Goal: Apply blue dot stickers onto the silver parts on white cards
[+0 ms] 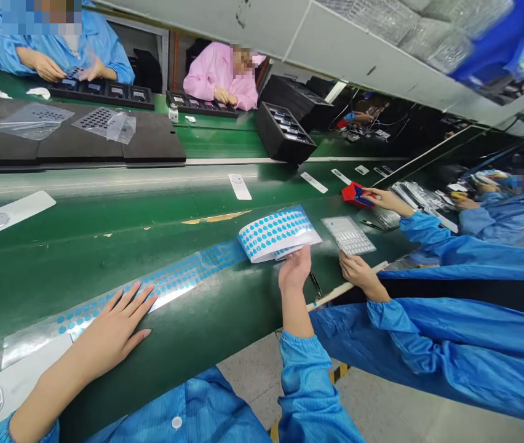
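A long clear strip of blue round stickers (179, 274) lies unrolled across the green bench. Its far end curls up into a loose roll with a white backing. My left hand (121, 323) rests flat on the strip, fingers spread. At the roll, my right hand (296, 267) grips the lower edge of the curled sheet, its fingers partly hidden behind it. Under my left forearm is a white panel (17, 372) with a round-cornered outline on it.
A co-worker's hand at right holds a clear tray (349, 235), near a red box (357, 194). White cards (11, 213) lie along the green belt. Across it are dark foam boards (151, 144), a black bin (285, 132) and two seated people. A shelf (262, 31) hangs overhead.
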A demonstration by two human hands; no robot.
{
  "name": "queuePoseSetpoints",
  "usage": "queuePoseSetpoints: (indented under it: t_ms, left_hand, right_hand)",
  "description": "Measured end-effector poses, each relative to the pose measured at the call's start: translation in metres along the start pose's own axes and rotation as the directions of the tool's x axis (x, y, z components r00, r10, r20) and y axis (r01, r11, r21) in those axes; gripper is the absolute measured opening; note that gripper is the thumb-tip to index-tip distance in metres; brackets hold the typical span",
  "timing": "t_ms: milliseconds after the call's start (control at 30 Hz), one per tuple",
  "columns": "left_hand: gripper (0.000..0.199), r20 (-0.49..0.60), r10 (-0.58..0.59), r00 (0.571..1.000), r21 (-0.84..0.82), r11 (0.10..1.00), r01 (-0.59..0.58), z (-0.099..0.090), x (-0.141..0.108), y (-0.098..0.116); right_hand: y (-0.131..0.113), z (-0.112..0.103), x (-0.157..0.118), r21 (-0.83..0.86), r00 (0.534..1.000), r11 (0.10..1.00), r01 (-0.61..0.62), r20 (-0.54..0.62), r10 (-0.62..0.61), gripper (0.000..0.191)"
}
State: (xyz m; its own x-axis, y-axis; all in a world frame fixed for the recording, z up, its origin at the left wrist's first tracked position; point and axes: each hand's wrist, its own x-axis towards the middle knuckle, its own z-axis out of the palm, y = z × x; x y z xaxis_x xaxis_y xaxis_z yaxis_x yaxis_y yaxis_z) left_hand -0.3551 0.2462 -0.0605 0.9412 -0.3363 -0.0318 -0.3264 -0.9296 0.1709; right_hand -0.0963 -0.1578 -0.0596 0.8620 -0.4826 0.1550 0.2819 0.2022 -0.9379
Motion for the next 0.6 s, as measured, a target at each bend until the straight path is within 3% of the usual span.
queuePoseSetpoints:
  t_ms: [267, 333, 433, 600]
  left_hand:
    - [0.062, 0.004, -0.025, 1.0, -0.025, 0.999, 0.025, 0.002, 0.0, 0.005]
    - [0.062, 0.002, -0.024, 1.0, -0.023, 0.999, 0.024, 0.004, 0.0, 0.006]
    - [0.063, -0.013, -0.018, 1.0, -0.035, 0.999, 0.017, 0.007, -0.001, 0.006]
    - [0.061, -0.007, -0.023, 1.0, -0.055, 0.998, 0.023, 0.005, 0.0, 0.007]
  right_hand:
    - [-0.018, 0.021, 0.037, 0.137, 0.961, 0.976, -0.17, -0.195, 0.195, 0.017]
    - [-0.036, 0.022, 0.048, 0.17, 0.958, 0.964, -0.206, -0.167, 0.234, 0.01]
    - [-0.07, 0.02, 0.063, 0.205, 0.965, 0.949, -0.238, -0.058, 0.254, 0.029]
    - [-0.128, 0.019, 0.093, 0.179, 0.992, 0.977, -0.12, 0.058, 0.111, 0.02]
